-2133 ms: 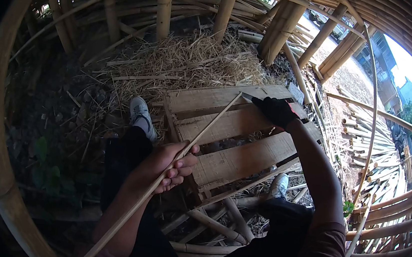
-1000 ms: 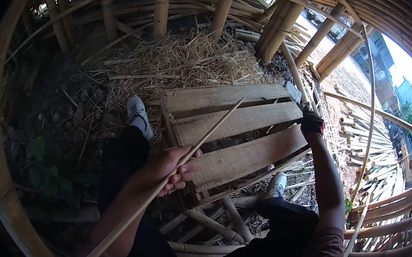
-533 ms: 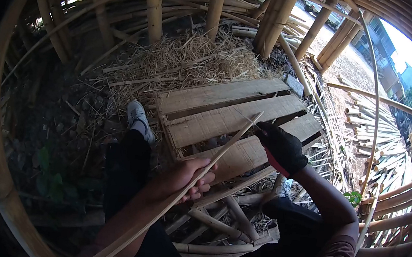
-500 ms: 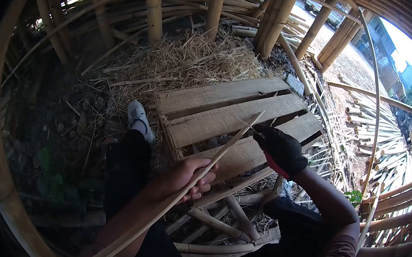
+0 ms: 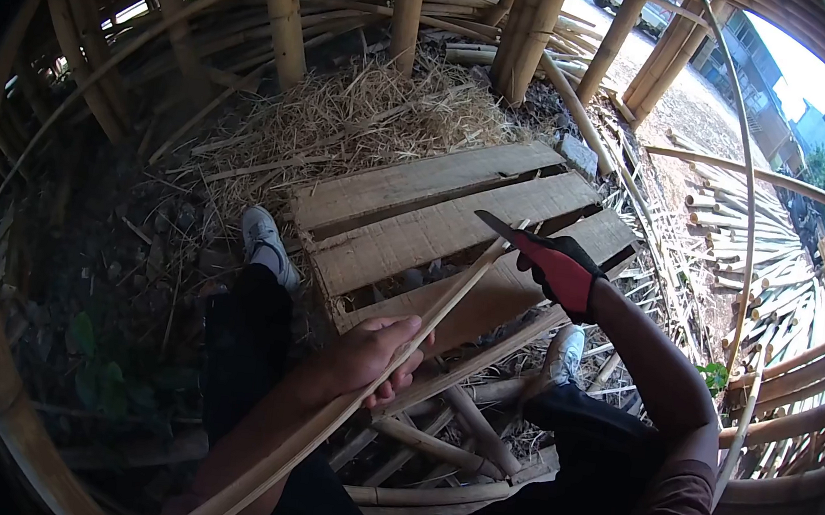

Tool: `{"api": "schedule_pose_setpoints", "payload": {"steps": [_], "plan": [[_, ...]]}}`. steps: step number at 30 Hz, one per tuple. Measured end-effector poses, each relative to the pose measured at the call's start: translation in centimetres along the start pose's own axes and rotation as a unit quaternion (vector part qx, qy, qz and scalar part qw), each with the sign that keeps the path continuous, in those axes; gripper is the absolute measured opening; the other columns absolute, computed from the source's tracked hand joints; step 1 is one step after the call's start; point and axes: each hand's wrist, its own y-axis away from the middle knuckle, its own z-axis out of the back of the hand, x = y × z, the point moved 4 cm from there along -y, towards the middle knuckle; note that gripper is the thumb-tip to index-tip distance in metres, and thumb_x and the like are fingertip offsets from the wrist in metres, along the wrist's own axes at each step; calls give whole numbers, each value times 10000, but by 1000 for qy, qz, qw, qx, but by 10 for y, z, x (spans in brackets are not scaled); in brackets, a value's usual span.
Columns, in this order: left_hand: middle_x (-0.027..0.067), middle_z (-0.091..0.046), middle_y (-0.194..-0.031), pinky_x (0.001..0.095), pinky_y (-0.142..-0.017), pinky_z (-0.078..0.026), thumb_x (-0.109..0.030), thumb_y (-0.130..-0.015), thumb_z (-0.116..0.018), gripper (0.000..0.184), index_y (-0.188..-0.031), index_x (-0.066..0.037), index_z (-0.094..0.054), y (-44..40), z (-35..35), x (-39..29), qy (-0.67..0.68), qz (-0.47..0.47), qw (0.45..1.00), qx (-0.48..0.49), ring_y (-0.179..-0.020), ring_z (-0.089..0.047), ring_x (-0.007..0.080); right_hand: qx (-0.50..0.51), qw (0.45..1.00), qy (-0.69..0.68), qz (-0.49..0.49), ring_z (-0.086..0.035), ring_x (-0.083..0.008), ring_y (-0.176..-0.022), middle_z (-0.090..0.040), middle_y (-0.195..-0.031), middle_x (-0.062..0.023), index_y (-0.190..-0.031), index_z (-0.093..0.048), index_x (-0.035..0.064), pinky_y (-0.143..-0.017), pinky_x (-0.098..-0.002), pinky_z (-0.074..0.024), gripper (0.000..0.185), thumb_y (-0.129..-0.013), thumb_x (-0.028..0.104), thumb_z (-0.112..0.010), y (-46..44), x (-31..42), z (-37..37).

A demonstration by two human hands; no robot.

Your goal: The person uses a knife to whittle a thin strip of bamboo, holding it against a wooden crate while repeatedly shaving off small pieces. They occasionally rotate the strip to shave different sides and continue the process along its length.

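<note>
My bare left hand (image 5: pixel 377 359) is closed around a long bamboo strip (image 5: pixel 453 300), which slants from the lower left up to the middle of the view. In a black and red work glove, my right hand (image 5: pixel 567 274) grips a knife (image 5: pixel 498 228); its handle is hidden in the fingers. The dark blade points left and lies across the upper end of the strip, seemingly touching it. Below both hands is a low wooden slatted platform (image 5: pixel 436 222) with gaps between its planks.
A heap of straw-like shavings (image 5: pixel 367 117) lies behind the platform. Bamboo posts (image 5: pixel 530 39) stand beyond it. Cut bamboo poles (image 5: pixel 739 216) are stacked at the right, past a thin upright cane (image 5: pixel 749 142). Short bamboo pieces (image 5: pixel 438 446) lie between my legs.
The gloved hand has turned, so the knife blade now shows broadside across the strip's tip. My left hand keeps its hold on the strip. The whole view has shifted slightly.
</note>
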Motion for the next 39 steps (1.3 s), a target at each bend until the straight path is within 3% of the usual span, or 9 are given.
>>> {"api": "schedule_pose_setpoints", "payload": {"steps": [12, 14, 22, 24, 26, 28, 29, 35, 39], "plan": [[-46, -370, -540, 163, -284, -340, -344, -1057, -335, 301, -1004, -73, -454, 0, 2, 3, 3, -1, 1000, 4, -364, -351, 19, 127, 985, -46, -104, -369, -80, -414, -414, -562, 47, -764, -587, 119, -389, -262, -266, 522, -910, 618, -542, -21, -13, -3], [-47, -366, -539, 161, -286, -338, -340, -1058, -337, 296, -1004, -73, -452, 1, 1, 3, 17, 0, 1000, 6, -362, -349, 18, 259, 964, -32, -47, -364, -76, -414, -408, -555, 52, -763, -587, 109, -391, -256, -259, 538, -912, 624, -535, 4, 6, -27], [-60, -348, -526, 135, -266, -331, -309, -1072, -297, 255, -986, -103, -421, -1, 1, 6, 255, 45, 961, 97, -335, -332, 6, 47, 995, -48, -76, -423, -70, -472, -444, -589, 44, -858, -623, 93, -426, -240, -321, 529, -913, 613, -543, -33, -1, 13], [-56, -350, -524, 139, -262, -332, -308, -1071, -301, 253, -983, -102, -420, -2, 3, 7, 268, 46, 957, 104, -329, -338, 8, -66, 993, -60, 74, -456, -64, -519, -482, -620, 37, -909, -632, 85, -457, -231, -358, 485, -947, 557, -526, -29, 13, 10], [-53, -353, -522, 142, -259, -333, -308, -1071, -304, 252, -981, -102, -418, -3, 2, 8, 283, 49, 951, 115, -323, -343, 10, -90, 991, 5, 101, -575, -162, -578, -588, -672, -35, -943, -650, 88, -526, -290, -452, 438, -962, 507, -524, -31, 11, 5], [-51, -354, -513, 148, -252, -333, -291, -1069, -306, 244, -978, -96, -421, -1, 2, 6, 306, 53, 943, 120, -315, -353, 14, -147, 904, 279, 287, -681, -227, -689, -697, -833, -79, -1018, -674, 90, -628, -335, -517, 342, -954, 414, -589, -13, 27, -14], [-51, -354, -513, 148, -252, -333, -291, -1069, -306, 244, -978, -96, -421, -1, 2, 6, 308, 51, 942, 119, -315, -353, 14, -125, 909, 341, 205, -696, -280, -810, -714, -918, -87, -1052, -690, 117, -729, -369, -537, 325, -950, 407, -584, 6, 41, -28], [-51, -354, -502, 152, -250, -335, -270, -1064, -310, 238, -961, -94, -433, -2, 3, 9, 297, 53, 947, 110, -315, -358, 13, -105, 755, 526, 376, -691, -202, -734, -680, -853, -16, -1132, -694, 275, -577, -346, -541, 242, -940, 296, -549, 51, 51, -74], [-59, -349, -506, 149, -259, -317, -302, -1065, -318, 256, -959, -102, -438, 0, 1, 10, 268, 59, 957, 94, -325, -333, 6, -63, 773, 548, 314, -682, -187, -713, -666, -866, -4, -1171, -674, 293, -553, -338, -539, 297, -920, 222, -532, 42, 45, -64]]}}
